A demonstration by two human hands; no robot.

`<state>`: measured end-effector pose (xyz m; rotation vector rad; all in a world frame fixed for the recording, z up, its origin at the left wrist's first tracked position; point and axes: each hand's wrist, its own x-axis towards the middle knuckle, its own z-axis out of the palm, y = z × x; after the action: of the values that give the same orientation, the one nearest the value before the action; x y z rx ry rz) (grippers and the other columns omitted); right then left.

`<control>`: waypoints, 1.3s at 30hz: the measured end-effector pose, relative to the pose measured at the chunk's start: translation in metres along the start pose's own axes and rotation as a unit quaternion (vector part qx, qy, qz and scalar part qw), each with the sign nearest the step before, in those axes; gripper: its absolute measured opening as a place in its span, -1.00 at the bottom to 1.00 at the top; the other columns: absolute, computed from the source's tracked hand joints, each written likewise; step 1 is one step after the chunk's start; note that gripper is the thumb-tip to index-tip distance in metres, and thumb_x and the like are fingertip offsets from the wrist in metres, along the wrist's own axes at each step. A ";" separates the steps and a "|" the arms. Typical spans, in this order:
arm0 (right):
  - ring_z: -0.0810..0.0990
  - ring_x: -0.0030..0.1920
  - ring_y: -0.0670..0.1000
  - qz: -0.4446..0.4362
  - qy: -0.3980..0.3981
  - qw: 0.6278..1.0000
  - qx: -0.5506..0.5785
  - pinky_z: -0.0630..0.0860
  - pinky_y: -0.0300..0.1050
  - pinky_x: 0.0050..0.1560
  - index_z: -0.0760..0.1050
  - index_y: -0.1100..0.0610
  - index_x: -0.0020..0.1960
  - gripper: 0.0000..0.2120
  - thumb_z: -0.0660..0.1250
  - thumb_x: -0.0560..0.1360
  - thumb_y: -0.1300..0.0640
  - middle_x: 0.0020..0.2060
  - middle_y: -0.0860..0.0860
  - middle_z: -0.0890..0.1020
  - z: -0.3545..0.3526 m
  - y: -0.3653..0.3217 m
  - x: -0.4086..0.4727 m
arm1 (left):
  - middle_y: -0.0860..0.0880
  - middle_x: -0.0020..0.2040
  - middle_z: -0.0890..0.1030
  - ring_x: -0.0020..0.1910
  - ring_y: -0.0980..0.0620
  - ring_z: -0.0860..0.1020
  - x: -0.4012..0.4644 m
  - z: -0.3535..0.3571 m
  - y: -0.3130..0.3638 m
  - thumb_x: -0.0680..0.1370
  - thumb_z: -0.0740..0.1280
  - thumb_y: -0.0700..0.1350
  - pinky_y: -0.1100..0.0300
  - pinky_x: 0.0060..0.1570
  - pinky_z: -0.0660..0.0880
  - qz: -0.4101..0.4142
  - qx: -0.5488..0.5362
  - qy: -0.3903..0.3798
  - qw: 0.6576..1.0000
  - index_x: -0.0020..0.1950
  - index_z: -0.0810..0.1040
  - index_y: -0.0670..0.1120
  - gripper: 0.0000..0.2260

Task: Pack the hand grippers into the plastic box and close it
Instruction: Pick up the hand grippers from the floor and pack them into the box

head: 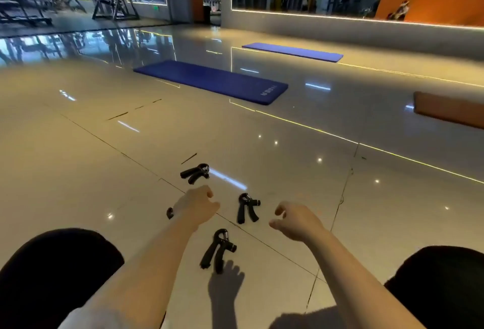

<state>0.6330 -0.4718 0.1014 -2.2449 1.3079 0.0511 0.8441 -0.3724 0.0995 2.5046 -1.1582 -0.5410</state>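
Both hands held low over floor, fingers loosely curled, nothing gripped. Middle hand gripper [247, 208] lies between left hand [195, 204] and right hand [297, 221], handles toward person. Plastic box not seen.

Hand grippers: all black; far one [195, 173], middle one [247, 208], near one [218, 250]. Metal springs at their heads grey. Floor [78, 158]: glossy beige tile, thin dark seams. Near mat [209, 81]: dark blue. Far mat [292, 51]: lighter blue-violet. Right block [447, 112]: orange-brown. Knees [52, 271]: black.
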 end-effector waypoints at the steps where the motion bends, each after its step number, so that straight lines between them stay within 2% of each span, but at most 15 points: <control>1: 0.51 0.09 -0.02 0.010 -0.011 1.000 0.002 0.49 -0.10 0.08 0.42 0.04 0.28 -0.62 0.30 0.50 -0.05 0.17 -0.01 0.54 0.012 0.002 0.015 | 0.02 0.03 0.57 -0.11 0.05 0.55 0.013 0.013 -0.005 0.51 0.26 0.09 0.16 -0.12 0.48 -0.015 -0.004 -0.012 1.000 0.30 0.40 0.03 -0.62; 4: 0.53 0.08 0.01 0.043 -0.042 0.998 -0.007 0.49 -0.09 0.04 0.41 0.06 0.28 -0.60 0.30 0.50 -0.07 0.19 0.01 0.52 0.048 0.016 0.065 | -0.01 0.18 0.50 -0.10 0.10 0.49 0.046 0.059 -0.024 0.52 0.28 0.07 0.18 -0.14 0.42 -0.047 -0.046 -0.031 0.997 0.32 0.37 0.02 -0.61; 7: 0.53 0.10 0.06 0.079 -0.067 0.995 -0.004 0.50 -0.07 0.03 0.38 0.07 0.31 -0.57 0.28 0.51 -0.10 0.23 0.05 0.49 0.083 0.036 0.115 | -0.01 0.38 0.29 0.13 0.01 0.48 0.071 0.106 -0.049 0.51 0.33 0.09 0.18 -0.02 0.45 -0.097 -0.075 -0.021 0.992 0.40 0.30 0.02 -0.50; 10: 0.50 0.15 0.08 0.101 -0.081 0.992 0.006 0.48 -0.06 0.05 0.34 0.06 0.34 -0.54 0.24 0.52 -0.13 0.24 0.06 0.46 0.119 0.056 0.160 | -0.05 0.37 0.28 0.26 -0.04 0.38 0.098 0.156 -0.079 0.43 0.40 0.13 0.15 0.05 0.47 -0.151 -0.084 -0.019 0.985 0.43 0.26 0.03 -0.37; 13: 0.46 0.18 0.13 0.130 -0.064 0.989 0.030 0.46 -0.04 0.03 0.32 0.06 0.35 -0.54 0.23 0.52 -0.12 0.22 0.09 0.45 0.154 0.072 0.198 | -0.06 0.34 0.27 0.26 -0.09 0.38 0.122 0.204 -0.100 0.32 0.50 0.12 0.00 0.17 0.44 -0.180 -0.100 -0.088 0.975 0.39 0.27 0.01 -0.28; 16: 0.40 0.22 0.16 0.160 -0.066 0.983 0.057 0.42 -0.02 0.08 0.32 0.08 0.36 -0.52 0.27 0.51 -0.09 0.23 0.12 0.43 0.184 0.073 0.222 | -0.05 0.24 0.31 0.24 -0.10 0.36 0.129 0.231 -0.115 0.23 0.50 0.22 0.01 0.18 0.40 -0.176 -0.012 -0.139 0.974 0.31 0.30 0.03 -0.25; 19: 0.37 0.24 0.15 0.156 -0.058 0.984 0.058 0.41 0.00 0.10 0.28 0.07 0.37 -0.49 0.28 0.50 -0.10 0.27 0.11 0.40 0.205 0.063 0.248 | -0.02 0.22 0.28 0.22 -0.05 0.31 0.139 0.236 -0.123 0.21 0.46 0.27 0.07 0.15 0.40 -0.168 0.050 -0.130 0.976 0.32 0.25 0.09 -0.23; 22: 0.36 0.26 0.15 0.144 -0.004 0.987 0.067 0.43 0.03 0.15 0.31 0.10 0.37 -0.49 0.31 0.50 -0.06 0.29 0.12 0.39 0.219 0.053 0.278 | -0.03 0.30 0.14 0.26 -0.06 0.27 0.146 0.247 -0.123 0.23 0.48 0.24 0.10 0.19 0.37 -0.138 0.027 -0.131 0.981 0.40 0.13 0.11 -0.15; 24: 0.36 0.26 0.15 0.137 0.030 0.987 0.077 0.42 0.03 0.18 0.36 0.13 0.34 -0.53 0.33 0.49 -0.01 0.29 0.13 0.38 0.227 0.048 0.297 | -0.04 0.37 0.02 0.34 -0.10 0.21 0.147 0.256 -0.120 0.26 0.45 0.27 0.02 0.29 0.31 -0.156 0.017 -0.172 0.973 0.46 -0.04 0.14 -0.06; 26: 0.34 0.27 0.16 0.133 0.036 0.989 0.054 0.39 0.06 0.18 0.38 0.13 0.32 -0.53 0.34 0.48 -0.04 0.30 0.13 0.36 0.236 0.046 0.311 | -0.02 0.37 -0.03 0.38 -0.10 0.14 0.144 0.264 -0.121 0.27 0.43 0.30 -0.02 0.34 0.21 -0.183 0.024 -0.206 0.961 0.48 -0.15 0.15 -0.01; 28: 0.34 0.27 0.17 0.142 0.031 0.989 0.032 0.39 0.09 0.17 0.38 0.13 0.29 -0.50 0.33 0.47 -0.13 0.30 0.14 0.36 0.247 0.047 0.319 | -0.03 0.34 0.00 0.36 -0.08 0.14 0.140 0.271 -0.121 0.31 0.42 0.26 0.01 0.34 0.19 -0.199 0.030 -0.213 0.956 0.47 -0.20 0.16 -0.02; 32: 0.33 0.24 0.15 0.190 0.063 0.980 0.020 0.32 0.07 0.14 0.38 0.11 0.21 -0.40 0.40 0.34 -0.24 0.25 0.11 0.37 0.265 0.044 0.328 | 0.01 0.21 0.10 0.21 -0.03 0.21 0.137 0.278 -0.121 0.34 0.41 0.15 0.07 0.25 0.24 -0.221 0.025 -0.178 0.958 0.47 -0.15 0.22 -0.10; 37: 0.24 0.31 0.15 0.210 0.077 0.974 0.036 0.19 0.09 0.22 0.33 0.05 0.28 -0.36 0.48 0.30 -0.11 0.31 0.12 0.30 0.278 0.034 0.331 | -0.01 0.25 0.18 0.25 -0.04 0.16 0.137 0.281 -0.115 0.36 0.42 0.07 0.06 0.28 0.21 -0.280 0.000 -0.153 0.948 0.48 -0.07 0.21 -0.14; 39: 0.24 0.32 0.15 0.212 0.089 0.971 0.057 0.19 0.08 0.23 0.34 0.05 0.29 -0.38 0.48 0.32 -0.05 0.31 0.12 0.31 0.278 0.035 0.329 | -0.02 0.24 0.22 0.22 -0.02 0.17 0.136 0.278 -0.116 0.37 0.42 0.02 0.10 0.23 0.23 -0.272 -0.011 -0.133 0.953 0.49 -0.01 0.17 -0.17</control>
<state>0.8416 -0.6181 -0.2473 -1.8739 1.8214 -0.0709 0.8714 -0.4435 -0.2224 2.7862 -0.5084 -1.0500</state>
